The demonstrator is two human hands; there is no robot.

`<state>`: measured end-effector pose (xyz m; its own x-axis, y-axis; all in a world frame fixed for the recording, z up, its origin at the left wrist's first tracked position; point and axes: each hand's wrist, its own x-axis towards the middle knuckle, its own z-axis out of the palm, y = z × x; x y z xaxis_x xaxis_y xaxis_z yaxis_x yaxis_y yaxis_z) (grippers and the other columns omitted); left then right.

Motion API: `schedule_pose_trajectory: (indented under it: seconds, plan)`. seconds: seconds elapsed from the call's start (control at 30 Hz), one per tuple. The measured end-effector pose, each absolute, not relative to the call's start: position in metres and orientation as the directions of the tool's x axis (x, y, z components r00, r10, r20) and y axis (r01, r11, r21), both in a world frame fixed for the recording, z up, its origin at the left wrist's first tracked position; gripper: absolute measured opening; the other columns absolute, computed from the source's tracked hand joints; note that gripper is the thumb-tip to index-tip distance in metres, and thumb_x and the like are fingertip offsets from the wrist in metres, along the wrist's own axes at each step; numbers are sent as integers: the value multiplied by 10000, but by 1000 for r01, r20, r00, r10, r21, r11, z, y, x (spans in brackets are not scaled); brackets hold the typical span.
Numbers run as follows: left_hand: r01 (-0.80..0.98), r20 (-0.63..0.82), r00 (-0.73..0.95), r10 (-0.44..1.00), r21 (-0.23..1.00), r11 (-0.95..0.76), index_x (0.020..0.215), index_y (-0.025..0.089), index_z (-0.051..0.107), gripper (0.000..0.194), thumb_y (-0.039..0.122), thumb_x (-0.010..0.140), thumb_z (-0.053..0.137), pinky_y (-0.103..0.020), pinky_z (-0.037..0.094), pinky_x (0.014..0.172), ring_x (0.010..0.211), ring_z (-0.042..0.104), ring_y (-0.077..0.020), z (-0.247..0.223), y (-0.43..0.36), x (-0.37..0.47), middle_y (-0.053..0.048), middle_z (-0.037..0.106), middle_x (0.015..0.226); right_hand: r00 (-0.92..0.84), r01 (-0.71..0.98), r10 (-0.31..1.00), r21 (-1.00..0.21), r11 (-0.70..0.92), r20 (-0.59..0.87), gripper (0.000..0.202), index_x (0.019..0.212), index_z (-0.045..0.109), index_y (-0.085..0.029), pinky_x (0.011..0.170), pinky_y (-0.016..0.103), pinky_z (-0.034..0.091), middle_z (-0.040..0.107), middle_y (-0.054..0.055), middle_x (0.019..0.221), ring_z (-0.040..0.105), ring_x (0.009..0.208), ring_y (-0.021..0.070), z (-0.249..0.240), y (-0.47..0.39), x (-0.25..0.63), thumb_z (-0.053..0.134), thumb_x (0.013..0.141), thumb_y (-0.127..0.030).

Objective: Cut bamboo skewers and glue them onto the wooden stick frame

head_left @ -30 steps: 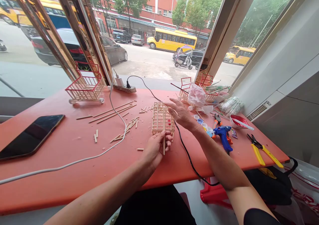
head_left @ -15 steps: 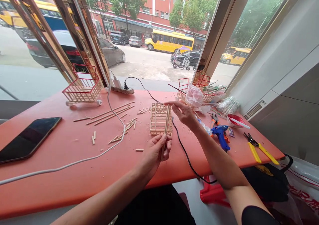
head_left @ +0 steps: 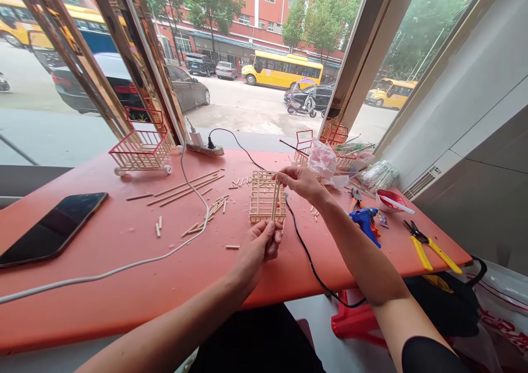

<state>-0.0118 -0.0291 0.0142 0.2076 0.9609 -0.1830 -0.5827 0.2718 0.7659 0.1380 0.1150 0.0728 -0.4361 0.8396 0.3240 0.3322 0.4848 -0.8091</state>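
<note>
Fingers of the left hand (head_left: 256, 247) grip slim, straight wooden sticks (head_left: 275, 199) low down; those of the right hand (head_left: 304, 186) pinch their tops. Beneath, a boxy lattice frame (head_left: 259, 219) rests on the orange counter (head_left: 144, 290), near scattered cut dowels (head_left: 214, 210).

Bench (head_left: 136, 301): cart (head_left: 142, 154) at far left corner; phone (head_left: 53, 227) at left edge; power strip (head_left: 205, 149), far edge. Frame (head_left: 264, 199) central, loose sticks (head_left: 192, 190) left, glue gun (head_left: 366, 223) right. Pliers (head_left: 429, 242), near right corner.
</note>
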Motion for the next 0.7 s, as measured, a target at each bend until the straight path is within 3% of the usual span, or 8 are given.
schedule_pose_trajectory:
  seconds: [0.07,0.3,0.7]
  plan:
    - [-605,-175,194,965,753,259,802,133,646,471,498,658,907,-157,240,423,400,356,-15,13,-25,-11,47,571,598,-427,386,845,-780,492,322,266,933,794,-155,704,264,503,760,34,817,630,723,125,75,121,131,647,931,-377]
    - [-666,-216,177,960,692,279,795,113,679,363,404,724,883,-155,231,382,377,353,-22,7,-15,-12,42,573,589,-420,619,800,-510,597,427,247,999,814,-199,810,307,516,812,41,938,715,898,180,76,122,121,571,994,-245]
    - [-690,-301,162,940,646,326,770,93,674,290,309,765,868,-158,265,364,380,395,-24,12,-9,-11,22,609,596,-474,613,734,-416,671,486,265,1104,798,-195,964,353,486,771,86,1057,684,1029,210,69,116,127,546,1022,-188]
